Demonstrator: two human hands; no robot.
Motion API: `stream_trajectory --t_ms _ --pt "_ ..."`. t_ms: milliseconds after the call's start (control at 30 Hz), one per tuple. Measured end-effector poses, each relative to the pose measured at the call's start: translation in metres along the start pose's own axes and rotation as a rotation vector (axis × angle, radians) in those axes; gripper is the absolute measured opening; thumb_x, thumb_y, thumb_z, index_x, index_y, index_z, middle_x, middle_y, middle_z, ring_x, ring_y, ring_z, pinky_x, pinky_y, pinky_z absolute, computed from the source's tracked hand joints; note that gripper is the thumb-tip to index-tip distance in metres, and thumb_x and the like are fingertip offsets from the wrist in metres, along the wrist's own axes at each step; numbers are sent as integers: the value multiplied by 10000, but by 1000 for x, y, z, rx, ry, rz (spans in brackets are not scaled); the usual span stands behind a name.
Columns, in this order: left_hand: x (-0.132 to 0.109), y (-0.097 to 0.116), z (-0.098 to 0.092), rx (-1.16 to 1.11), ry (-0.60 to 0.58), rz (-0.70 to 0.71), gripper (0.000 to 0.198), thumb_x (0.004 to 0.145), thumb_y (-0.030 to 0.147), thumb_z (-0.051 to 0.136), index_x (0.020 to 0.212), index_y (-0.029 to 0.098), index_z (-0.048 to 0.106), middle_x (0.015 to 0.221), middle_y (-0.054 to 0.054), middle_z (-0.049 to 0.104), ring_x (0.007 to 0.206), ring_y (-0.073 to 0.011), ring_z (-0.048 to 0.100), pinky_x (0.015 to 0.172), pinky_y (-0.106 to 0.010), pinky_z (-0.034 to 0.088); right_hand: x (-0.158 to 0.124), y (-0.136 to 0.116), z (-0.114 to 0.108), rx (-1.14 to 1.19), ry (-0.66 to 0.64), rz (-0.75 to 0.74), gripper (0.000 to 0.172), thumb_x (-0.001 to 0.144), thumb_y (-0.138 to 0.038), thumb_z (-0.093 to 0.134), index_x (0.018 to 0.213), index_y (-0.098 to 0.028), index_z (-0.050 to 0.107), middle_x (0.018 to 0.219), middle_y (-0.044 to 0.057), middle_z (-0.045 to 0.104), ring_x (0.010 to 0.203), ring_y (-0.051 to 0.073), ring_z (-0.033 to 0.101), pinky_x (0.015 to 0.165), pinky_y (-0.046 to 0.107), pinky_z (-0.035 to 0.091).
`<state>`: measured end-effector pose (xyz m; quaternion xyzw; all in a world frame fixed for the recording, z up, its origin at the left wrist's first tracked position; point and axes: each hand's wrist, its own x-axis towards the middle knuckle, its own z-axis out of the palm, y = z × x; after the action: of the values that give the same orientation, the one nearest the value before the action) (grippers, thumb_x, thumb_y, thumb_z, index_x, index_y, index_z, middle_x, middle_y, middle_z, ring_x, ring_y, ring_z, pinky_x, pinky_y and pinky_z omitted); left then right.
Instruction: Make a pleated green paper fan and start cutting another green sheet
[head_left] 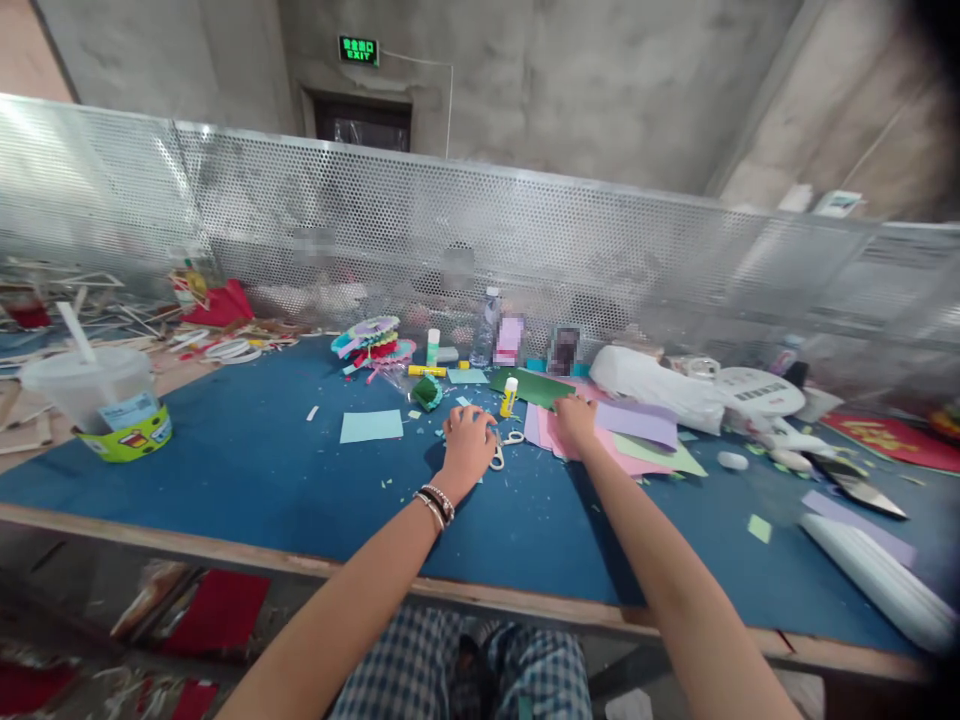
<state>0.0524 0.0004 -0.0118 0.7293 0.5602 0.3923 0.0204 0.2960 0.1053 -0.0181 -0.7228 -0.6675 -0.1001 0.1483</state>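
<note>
My left hand [469, 440], with a bracelet on the wrist, is over the table, its fingers apart and slightly curled. Just right of it lie scissors with pale handles [514, 438]; their blades are hidden beside or under my fingers. My right hand [576, 422] is at the right end of a dark green sheet of paper [529, 386], fingers closed on its edge. Beneath that hand spreads a stack of pink [551, 432], purple [637, 422] and light green paper [686, 458]. A yellow glue stick [509, 398] stands upright between my hands.
A light blue paper [371, 426] lies left of my hands, near a green folded paper piece [427, 392]. A colourful paper craft [373, 342] and a water bottle [486, 328] are behind. A plastic cup with straw [97, 400] stands far left; a white plastic bag [652, 382] lies right.
</note>
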Motion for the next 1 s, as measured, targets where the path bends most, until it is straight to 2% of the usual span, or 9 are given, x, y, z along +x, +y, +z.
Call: stream_trajectory --t_ms 200,300,467,567,667,767,867,933,1000 --pt "-4 0 -5 27 -35 -40 222 818 187 475 939 249 652 1138 -82 557 1111 -288 405 898 -437 349 -22 22 -11 30 -62 48 425 897 -384 397 1261 -209 531 1265 146 526 1196 298 385 946 499 274" --pt "-8 -2 -9 41 -34 -51 223 812 179 477 930 239 657 1136 -91 557 1112 -295 406 896 -438 352 -38 20 -15 38 -57 74 396 908 -373 357 1174 -219 605 1226 152 536 1177 317 377 924 518 275" --pt "-16 -7 -22 51 30 -107 227 809 160 468 919 221 657 1132 -96 567 1119 -296 426 898 -437 370 -55 3 -24 61 4 82 353 889 -193 335 995 -133 666 1185 204 538 1202 319 358 946 484 248" --pt "-19 -7 -27 83 19 -5 245 813 131 448 938 199 647 1116 -101 588 1172 -272 430 935 -409 368 -61 -1 -28 118 38 137 331 853 -119 352 1076 -80 593 1095 225 577 1166 315 422 942 484 256" --pt "-23 0 -25 107 -93 171 280 847 144 416 1021 174 634 1139 -108 607 1270 -245 384 1010 -380 331 -64 4 -36 198 105 237 334 860 -135 340 1126 -49 522 963 202 614 1018 294 537 904 467 303" --pt "-31 8 -14 99 -210 245 347 901 269 390 1168 147 575 1212 -140 589 1261 -262 421 1020 -389 336 -66 15 -54 269 246 354 384 917 -211 217 1188 -59 442 931 183 619 916 274 581 863 444 344" --pt "-40 15 -3 79 -332 317 465 909 424 380 1253 144 520 1319 -173 511 1235 -305 454 1010 -436 349 -70 27 -80 312 445 410 413 938 -283 144 1215 -94 385 1055 191 584 1008 279 550 887 434 346" --pt "-42 18 2 58 -398 405 499 911 470 360 1274 158 503 1378 -160 456 1269 -313 417 1033 -454 326 -75 30 -99 411 727 327 365 935 -329 215 1141 -118 429 1064 172 573 1021 271 540 884 419 367" --pt "-42 21 6 27 -439 486 495 918 476 343 1282 175 491 1395 -132 442 1288 -295 393 1047 -444 318 -85 27 -115 513 1020 143 302 916 -362 322 1056 -143 474 1002 143 585 988 262 550 862 416 399"
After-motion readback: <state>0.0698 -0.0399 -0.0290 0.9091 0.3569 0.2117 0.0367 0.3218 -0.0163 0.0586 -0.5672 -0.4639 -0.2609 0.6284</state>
